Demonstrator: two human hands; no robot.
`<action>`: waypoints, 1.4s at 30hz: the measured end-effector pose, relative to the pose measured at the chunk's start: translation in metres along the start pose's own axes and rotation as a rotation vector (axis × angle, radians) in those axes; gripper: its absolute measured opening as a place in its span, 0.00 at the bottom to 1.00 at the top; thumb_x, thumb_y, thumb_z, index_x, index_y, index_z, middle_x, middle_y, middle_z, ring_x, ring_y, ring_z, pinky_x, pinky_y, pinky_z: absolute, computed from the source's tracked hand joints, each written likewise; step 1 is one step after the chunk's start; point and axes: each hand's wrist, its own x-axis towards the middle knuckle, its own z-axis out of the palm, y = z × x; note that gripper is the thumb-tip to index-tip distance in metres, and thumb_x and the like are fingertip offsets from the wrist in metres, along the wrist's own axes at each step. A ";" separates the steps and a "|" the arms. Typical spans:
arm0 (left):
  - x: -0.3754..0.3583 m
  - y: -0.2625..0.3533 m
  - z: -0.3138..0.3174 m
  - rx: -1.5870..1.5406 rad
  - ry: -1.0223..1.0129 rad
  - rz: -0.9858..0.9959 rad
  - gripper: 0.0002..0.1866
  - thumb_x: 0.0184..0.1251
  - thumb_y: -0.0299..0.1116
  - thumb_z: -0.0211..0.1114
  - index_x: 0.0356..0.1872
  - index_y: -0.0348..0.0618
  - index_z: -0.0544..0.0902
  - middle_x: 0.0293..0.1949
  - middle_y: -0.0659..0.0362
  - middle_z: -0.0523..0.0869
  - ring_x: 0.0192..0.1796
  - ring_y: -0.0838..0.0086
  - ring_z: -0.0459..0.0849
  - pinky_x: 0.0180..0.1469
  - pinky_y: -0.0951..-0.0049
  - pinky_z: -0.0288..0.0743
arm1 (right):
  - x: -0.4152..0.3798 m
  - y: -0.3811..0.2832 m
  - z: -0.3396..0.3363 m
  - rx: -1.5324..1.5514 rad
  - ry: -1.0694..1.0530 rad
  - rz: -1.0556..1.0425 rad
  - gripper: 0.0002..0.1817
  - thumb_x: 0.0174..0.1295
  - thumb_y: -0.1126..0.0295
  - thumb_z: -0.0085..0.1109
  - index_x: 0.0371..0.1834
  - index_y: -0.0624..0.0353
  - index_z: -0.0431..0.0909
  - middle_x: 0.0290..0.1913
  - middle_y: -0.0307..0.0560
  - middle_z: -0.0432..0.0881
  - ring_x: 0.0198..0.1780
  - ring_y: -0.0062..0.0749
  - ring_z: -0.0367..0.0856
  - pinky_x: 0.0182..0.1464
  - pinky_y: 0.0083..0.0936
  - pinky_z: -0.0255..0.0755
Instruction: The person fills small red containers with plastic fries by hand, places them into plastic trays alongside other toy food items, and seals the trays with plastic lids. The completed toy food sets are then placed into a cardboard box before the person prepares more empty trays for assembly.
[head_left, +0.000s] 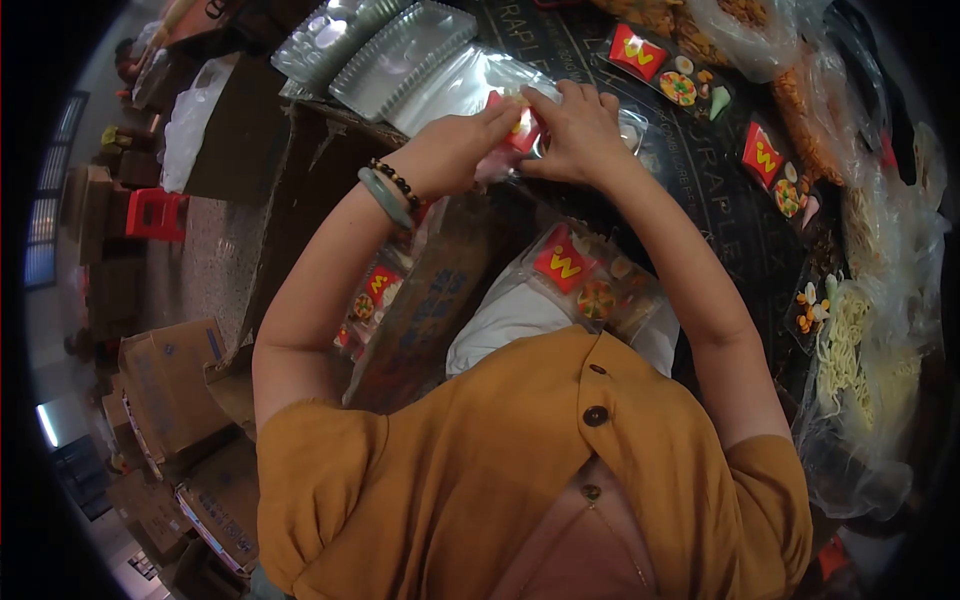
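My left hand (455, 152), with a bangle and beaded bracelet at the wrist, has its fingers closed on a red packet with yellow print (520, 132). From the other side my right hand (580, 138) pinches the same packet, thumb below and fingers above. The packet lies over a shiny clear plastic tray (470, 85) at the table's near edge. Fingers cover part of the packet, so its full shape is hidden. Beyond my left hand, nested clear trays (400, 60) stand in a row.
Red packets with small food-shaped pieces (640, 52) lie on the dark lettered table cover (690, 150). Bags of noodle-like strands (845, 350) line the right side. A filled clear pack (565, 262) rests on my lap; an open carton (310, 150) stands left. A red stool (157, 214) is farther off.
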 end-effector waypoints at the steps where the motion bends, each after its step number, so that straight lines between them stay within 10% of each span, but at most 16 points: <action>1: 0.006 0.011 0.000 0.051 -0.119 -0.053 0.36 0.44 0.22 0.64 0.60 0.36 0.61 0.63 0.48 0.63 0.45 0.54 0.79 0.41 0.62 0.76 | 0.001 -0.006 0.003 0.000 -0.003 0.003 0.46 0.29 0.45 0.66 0.59 0.48 0.68 0.49 0.54 0.70 0.53 0.45 0.66 0.54 0.37 0.54; 6: 0.026 0.012 0.022 -0.071 -0.079 -0.074 0.40 0.41 0.19 0.63 0.61 0.34 0.58 0.67 0.46 0.54 0.45 0.53 0.79 0.41 0.62 0.76 | -0.012 0.003 0.001 -0.022 0.183 0.137 0.49 0.35 0.38 0.64 0.59 0.60 0.66 0.57 0.57 0.66 0.59 0.47 0.64 0.56 0.43 0.57; 11: 0.030 0.020 0.021 -0.022 -0.091 -0.060 0.41 0.40 0.17 0.59 0.63 0.34 0.56 0.67 0.46 0.53 0.46 0.53 0.79 0.42 0.62 0.76 | -0.080 0.058 -0.033 0.048 0.059 0.443 0.35 0.50 0.51 0.62 0.54 0.67 0.69 0.41 0.48 0.78 0.40 0.37 0.78 0.38 0.24 0.70; 13: 0.037 0.039 0.019 -0.070 -0.067 -0.032 0.41 0.41 0.18 0.60 0.63 0.34 0.56 0.66 0.44 0.54 0.46 0.52 0.79 0.42 0.62 0.76 | -0.099 0.068 -0.033 1.076 -0.137 0.803 0.22 0.52 0.58 0.63 0.43 0.64 0.74 0.30 0.39 0.78 0.29 0.21 0.75 0.25 0.15 0.64; 16: 0.046 0.068 0.021 -0.174 -0.016 0.054 0.38 0.42 0.22 0.60 0.61 0.30 0.59 0.65 0.40 0.56 0.45 0.50 0.79 0.43 0.61 0.75 | -0.128 0.081 -0.041 1.644 -0.212 0.882 0.14 0.55 0.66 0.61 0.40 0.62 0.75 0.29 0.35 0.77 0.29 0.13 0.72 0.24 0.12 0.61; 24: 0.055 0.171 0.034 -0.514 -0.013 0.339 0.35 0.43 0.22 0.56 0.61 0.36 0.63 0.66 0.46 0.57 0.46 0.52 0.78 0.44 0.62 0.74 | -0.159 0.040 -0.053 1.834 -0.025 0.919 0.16 0.54 0.71 0.61 0.46 0.64 0.74 0.36 0.39 0.78 0.35 0.20 0.76 0.35 0.17 0.72; 28: 0.043 0.171 -0.014 -0.449 -0.330 0.331 0.34 0.44 0.20 0.55 0.61 0.37 0.64 0.56 0.46 0.71 0.44 0.55 0.79 0.40 0.61 0.74 | -0.166 0.050 -0.064 1.338 0.091 0.830 0.24 0.49 0.77 0.61 0.53 0.66 0.69 0.42 0.43 0.77 0.37 0.19 0.76 0.39 0.16 0.72; 30: 0.030 0.164 -0.030 -0.582 -0.030 0.529 0.36 0.43 0.18 0.54 0.62 0.40 0.63 0.51 0.48 0.76 0.41 0.54 0.79 0.36 0.62 0.74 | -0.161 0.050 -0.097 1.186 0.260 0.667 0.24 0.47 0.79 0.63 0.51 0.63 0.72 0.37 0.40 0.78 0.34 0.14 0.75 0.36 0.13 0.70; 35: 0.010 0.141 -0.126 -0.360 0.043 0.336 0.32 0.45 0.13 0.52 0.59 0.37 0.67 0.54 0.50 0.76 0.40 0.73 0.83 0.33 0.75 0.74 | -0.144 0.031 -0.180 1.359 0.198 0.158 0.10 0.49 0.79 0.64 0.35 0.60 0.78 0.30 0.35 0.79 0.31 0.09 0.74 0.33 0.07 0.68; 42: 0.052 0.081 -0.037 -1.279 0.133 0.125 0.09 0.57 0.24 0.61 0.39 0.34 0.78 0.46 0.48 0.80 0.45 0.72 0.81 0.46 0.78 0.75 | -0.142 0.052 -0.136 1.244 0.234 0.397 0.04 0.54 0.74 0.62 0.31 0.61 0.78 0.29 0.35 0.79 0.31 0.14 0.74 0.32 0.13 0.69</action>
